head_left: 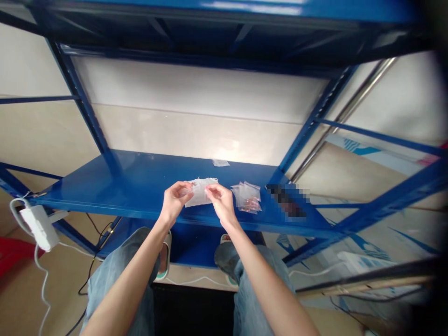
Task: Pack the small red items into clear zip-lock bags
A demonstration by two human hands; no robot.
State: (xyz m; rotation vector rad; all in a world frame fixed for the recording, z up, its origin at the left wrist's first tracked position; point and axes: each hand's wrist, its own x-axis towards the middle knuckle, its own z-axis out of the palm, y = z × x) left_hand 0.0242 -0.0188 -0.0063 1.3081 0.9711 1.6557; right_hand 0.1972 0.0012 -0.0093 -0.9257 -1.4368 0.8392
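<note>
My left hand [176,198] is closed, thumb and fingers pinched at the left side of a small whitish bag [199,192]. On the right side of that bag, my right hand [221,199] pinches with thumb and forefinger. The bag looks thin, and its contents cannot be made out. Just right of my right hand lies a pile of small clear plastic bags [248,196], with small reddish and gold-coloured pieces inside. Farther back on the blue shelf [140,179] rests another small clear bag [220,163].
A dark, pixelated object [289,201] lies at the shelf's right end. Blue posts [82,105] and an upper shelf [224,39] frame the space. A white power strip [39,227] with cables hangs at the left. A lower blue shelf [192,245] is below.
</note>
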